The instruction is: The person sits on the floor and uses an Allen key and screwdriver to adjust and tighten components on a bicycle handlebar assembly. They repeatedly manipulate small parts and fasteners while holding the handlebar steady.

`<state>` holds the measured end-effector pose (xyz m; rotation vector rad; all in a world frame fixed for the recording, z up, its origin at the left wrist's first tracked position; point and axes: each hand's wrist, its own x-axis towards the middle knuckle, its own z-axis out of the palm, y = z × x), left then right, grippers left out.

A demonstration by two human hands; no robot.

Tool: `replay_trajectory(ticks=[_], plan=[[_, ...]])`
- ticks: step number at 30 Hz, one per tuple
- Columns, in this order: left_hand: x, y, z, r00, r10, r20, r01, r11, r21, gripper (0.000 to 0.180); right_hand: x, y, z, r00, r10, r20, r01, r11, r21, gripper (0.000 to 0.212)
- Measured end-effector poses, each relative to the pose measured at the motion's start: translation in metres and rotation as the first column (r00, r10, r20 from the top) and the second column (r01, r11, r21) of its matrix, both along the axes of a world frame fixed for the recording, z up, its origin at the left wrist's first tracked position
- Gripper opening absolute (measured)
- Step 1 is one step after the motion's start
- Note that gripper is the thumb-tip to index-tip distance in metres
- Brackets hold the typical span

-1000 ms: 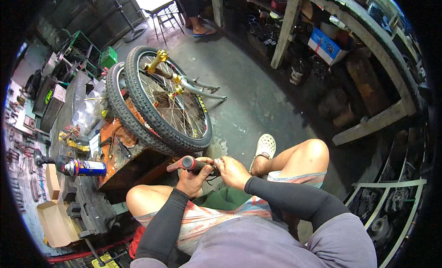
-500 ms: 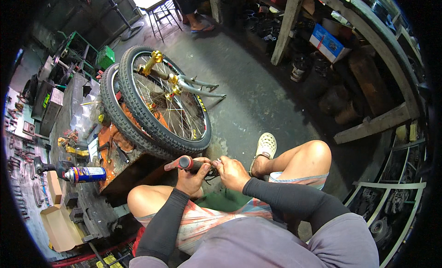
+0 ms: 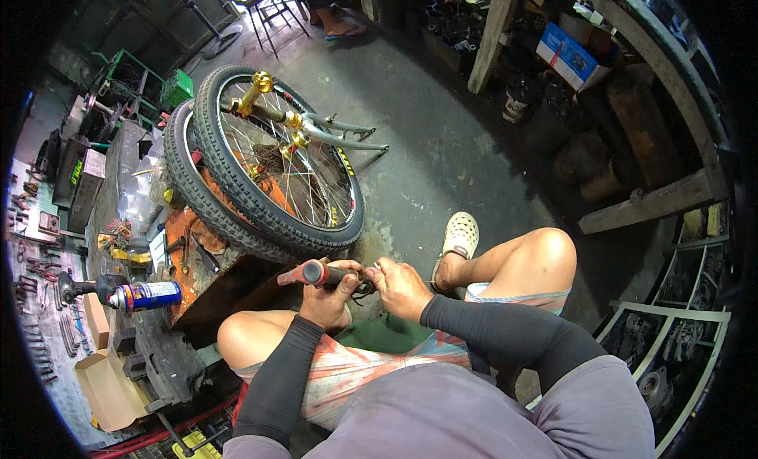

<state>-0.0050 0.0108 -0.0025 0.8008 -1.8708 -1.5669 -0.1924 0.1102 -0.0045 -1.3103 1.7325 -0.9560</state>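
Observation:
My left hand (image 3: pixel 322 303) is closed around a red-and-black, handle-like piece (image 3: pixel 317 273) with a round end, held above my lap. I cannot tell its exact kind. Thumb and fingers pinched together, my right hand (image 3: pixel 401 290) meets the dark right end of that piece. Thin dark bits hang between the two hands, and what the right fingertips grip is too small to make out. Just beyond my hands, two bicycle wheels (image 3: pixel 278 236) lean over a low wooden bench, with a grey fork (image 3: pixel 335 140) and gold parts (image 3: pixel 254 93) lying across them.
At the left, a blue spray can (image 3: pixel 148 296) lies beside a drill (image 3: pixel 83 288) and an open cardboard box (image 3: pixel 110 389). Hand tools (image 3: pixel 189 254) rest on the bench. Wooden shelving (image 3: pixel 647 205) runs along the right. Another person's foot (image 3: pixel 345 31) shows far back.
The view has shifted slightly, so the wheels and bench sit a little differently. Both hands stay together on the red-and-black piece, with only slight finger movement.

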Motion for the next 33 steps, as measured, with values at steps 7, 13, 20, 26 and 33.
replay_trajectory(ticks=[7, 13, 20, 26, 33], plan=[[-0.008, -0.004, 0.007, 0.999, -0.005, -0.048, 0.011, 0.991, 0.130, 0.036, -0.001, 0.002, -0.012, 0.999, -0.045, -0.009, 0.044, 0.994, -0.105, 0.034], [-0.011, -0.002, 0.010, 1.000, 0.015, 0.014, -0.017, 0.995, 0.102, 0.033, -0.007, -0.004, -0.018, 0.997, -0.052, -0.063, 0.043, 0.988, -0.147, 0.033], [-0.004, -0.008, 0.004, 1.000, 0.011, -0.029, -0.006, 0.986, 0.167, 0.036, -0.001, -0.006, -0.026, 0.997, -0.024, -0.077, 0.011, 0.986, -0.164, 0.029], [0.001, -0.012, 0.000, 0.999, -0.002, -0.046, 0.009, 0.987, 0.161, 0.032, -0.001, -0.010, -0.035, 0.999, 0.006, -0.052, -0.017, 0.974, -0.228, 0.030], [-0.010, -0.004, 0.009, 0.999, -0.025, -0.047, 0.028, 0.998, 0.063, 0.033, -0.015, -0.011, -0.056, 0.991, 0.088, -0.098, -0.112, 0.954, -0.279, 0.031]])
